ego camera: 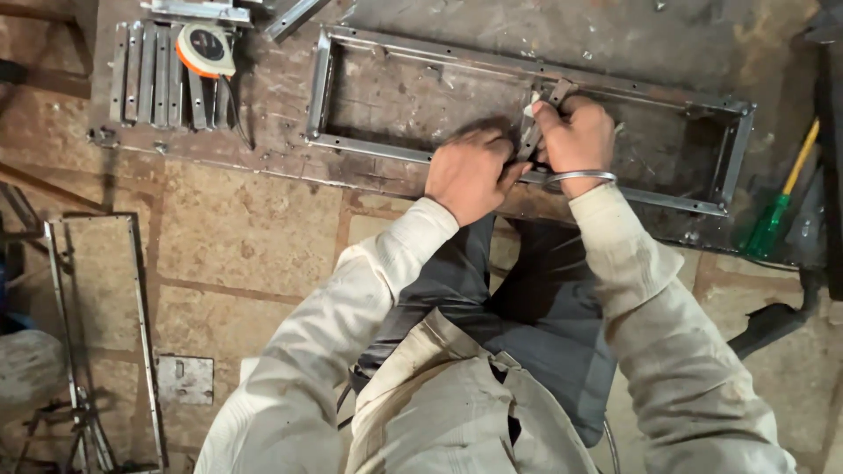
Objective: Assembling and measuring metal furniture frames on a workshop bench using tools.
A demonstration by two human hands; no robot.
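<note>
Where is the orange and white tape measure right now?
In the head view, the tape measure lies at the upper left, resting on a row of flat metal strips, left of the rectangular metal frame and well away from both hands.

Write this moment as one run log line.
left hand: on metal frame | right hand: gripping metal tool | tape measure: far left
</note>
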